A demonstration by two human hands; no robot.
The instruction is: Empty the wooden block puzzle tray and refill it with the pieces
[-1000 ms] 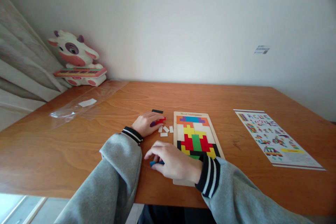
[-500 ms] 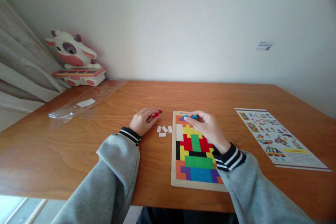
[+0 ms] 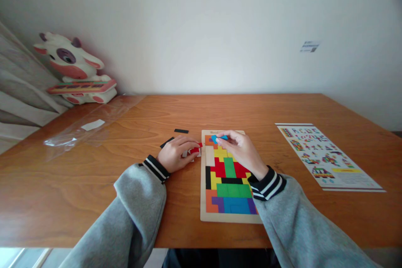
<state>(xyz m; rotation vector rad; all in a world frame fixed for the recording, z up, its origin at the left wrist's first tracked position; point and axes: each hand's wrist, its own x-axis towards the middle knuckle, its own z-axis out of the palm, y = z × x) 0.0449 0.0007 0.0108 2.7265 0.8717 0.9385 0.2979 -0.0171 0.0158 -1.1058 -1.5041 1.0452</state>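
Note:
A wooden puzzle board (image 3: 203,211) lies in front of me, filled over much of its area with coloured block pieces; a bare pale patch shows near its upper left. My right hand (image 3: 241,150) is above the board's upper part, pinching a blue puzzle piece (image 3: 220,138) between thumb and fingers. To the left of the board, my left hand (image 3: 176,153) is closed around a red puzzle piece (image 3: 195,150), low over several small white pieces that it partly hides. Two black puzzle pieces (image 3: 181,131) lie just beyond my left hand.
A printed pattern sheet (image 3: 326,155) lies on the table (image 3: 150,117) at the right. At the back left are a clear plastic bag (image 3: 69,132) and a toy cow with a keyboard (image 3: 75,69). A wall stands behind the table.
My left hand has shifted toward the board with the red piece, now covering the white pieces. The black pieces have come into view behind it. My right hand still holds the blue piece, slightly turned.

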